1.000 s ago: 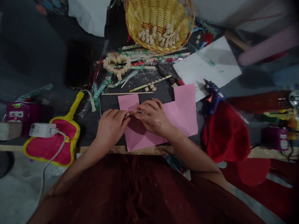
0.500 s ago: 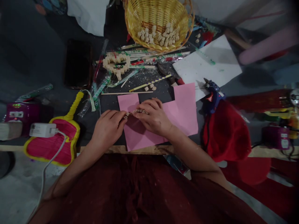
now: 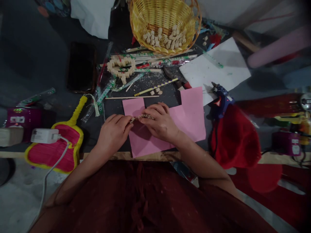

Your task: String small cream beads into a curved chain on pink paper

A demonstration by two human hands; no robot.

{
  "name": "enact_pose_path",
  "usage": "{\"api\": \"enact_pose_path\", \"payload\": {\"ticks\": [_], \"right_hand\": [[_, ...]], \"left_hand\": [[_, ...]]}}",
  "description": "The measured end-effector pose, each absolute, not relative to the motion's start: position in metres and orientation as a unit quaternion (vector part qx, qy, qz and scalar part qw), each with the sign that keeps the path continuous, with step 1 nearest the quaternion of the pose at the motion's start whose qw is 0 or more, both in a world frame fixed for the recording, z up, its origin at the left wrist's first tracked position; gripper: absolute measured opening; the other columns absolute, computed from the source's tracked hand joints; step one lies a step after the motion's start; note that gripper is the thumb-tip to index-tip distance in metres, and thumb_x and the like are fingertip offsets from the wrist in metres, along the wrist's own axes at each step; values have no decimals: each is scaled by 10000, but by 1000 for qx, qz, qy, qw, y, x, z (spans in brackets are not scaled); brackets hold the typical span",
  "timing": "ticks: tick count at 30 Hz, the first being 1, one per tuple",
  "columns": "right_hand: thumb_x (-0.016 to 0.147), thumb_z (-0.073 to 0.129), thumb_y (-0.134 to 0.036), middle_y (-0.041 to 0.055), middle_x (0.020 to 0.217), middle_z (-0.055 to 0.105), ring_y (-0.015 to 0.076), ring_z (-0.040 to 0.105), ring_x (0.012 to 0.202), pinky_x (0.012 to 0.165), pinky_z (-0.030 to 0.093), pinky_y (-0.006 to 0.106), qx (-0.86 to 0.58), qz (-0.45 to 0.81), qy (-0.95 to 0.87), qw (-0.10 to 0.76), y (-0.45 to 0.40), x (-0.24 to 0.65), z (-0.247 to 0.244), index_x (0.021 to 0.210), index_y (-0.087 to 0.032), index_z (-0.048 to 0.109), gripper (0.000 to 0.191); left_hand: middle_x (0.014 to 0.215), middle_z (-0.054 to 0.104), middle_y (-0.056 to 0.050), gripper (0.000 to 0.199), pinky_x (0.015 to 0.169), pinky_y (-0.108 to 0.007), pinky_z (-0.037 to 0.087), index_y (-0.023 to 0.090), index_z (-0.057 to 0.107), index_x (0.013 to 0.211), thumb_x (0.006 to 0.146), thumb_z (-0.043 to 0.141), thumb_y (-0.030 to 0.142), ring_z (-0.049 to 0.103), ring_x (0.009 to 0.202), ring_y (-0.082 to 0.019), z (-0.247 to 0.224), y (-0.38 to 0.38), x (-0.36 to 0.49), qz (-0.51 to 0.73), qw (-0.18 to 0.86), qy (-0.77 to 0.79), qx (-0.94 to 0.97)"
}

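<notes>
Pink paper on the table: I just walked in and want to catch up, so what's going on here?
A person's left hand and right hand pinch something small and knobbly over the pink paper; whether it is one piece or two is hard to tell. Beyond lie a striped pencil and a basket holding small pale pieces.

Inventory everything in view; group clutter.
Workpiece: apparently one, brownish, between hands
Paper: one, pink, beneath hands
Basket: one, yellow, top centre
Bits: many, beige, inside basket
Heart: one, cream, upper centre
Sheet: one, white, right
Phone: one, black, left
Ornament: one, pink-yellow, lower left
Adapters: two, whitish, left
Boxes: two, purple, left, right
Tool: one, blue, right
Cloth: one, red, right
Clutter: many, mixed, across table
Garment: one, maroon, bottom
Left hand: one, pinching workpiece
Right hand: one, pinching workpiece
</notes>
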State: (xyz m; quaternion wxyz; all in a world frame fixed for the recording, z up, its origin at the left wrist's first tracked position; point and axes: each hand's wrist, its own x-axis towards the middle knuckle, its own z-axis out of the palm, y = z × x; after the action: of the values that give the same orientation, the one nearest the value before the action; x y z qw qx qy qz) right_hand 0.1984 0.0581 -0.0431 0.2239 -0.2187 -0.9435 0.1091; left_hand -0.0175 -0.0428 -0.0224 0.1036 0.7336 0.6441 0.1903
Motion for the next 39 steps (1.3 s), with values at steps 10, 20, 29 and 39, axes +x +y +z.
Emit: {"api": "enact_pose_path", "payload": {"ticks": [10,20,29,39], "right_hand": [[1021,597,-190,35,1198,731,235,551,1202,1094,348,480,-227,146,-943,195,59,199,-44,1175,-315,754,253],[999,584,-156,30,1188,734,225,565,1181,1089,367,469,-217,129,-944,214,59,198,-43,1140,-295,746,256],[986,579,-145,25,1201,735,231,564,1197,1105,358,474,-222,124,-946,201,58,198,-41,1127,-304,745,269],[978,580,-135,36,1234,718,241,546,1220,1109,345,492,-227,154,-946,175,59,199,-42,1190,-320,744,326]], "left_hand": [[957,770,-83,147,849,-394,566,164,708,1093,1011,606,231,708,869,-266,-17,-43,-18,172,81,639,745],[861,762,-88,152,804,-404,559,165,741,949,922,596,203,708,801,-277,-14,-33,-9,154,86,678,714],[871,775,-81,128,805,-395,560,184,731,921,914,604,192,719,829,-270,-14,-28,-4,145,109,707,683],[854,765,-86,151,807,-405,570,174,756,958,951,613,220,717,813,-273,-14,-29,-7,155,106,683,706]]}}
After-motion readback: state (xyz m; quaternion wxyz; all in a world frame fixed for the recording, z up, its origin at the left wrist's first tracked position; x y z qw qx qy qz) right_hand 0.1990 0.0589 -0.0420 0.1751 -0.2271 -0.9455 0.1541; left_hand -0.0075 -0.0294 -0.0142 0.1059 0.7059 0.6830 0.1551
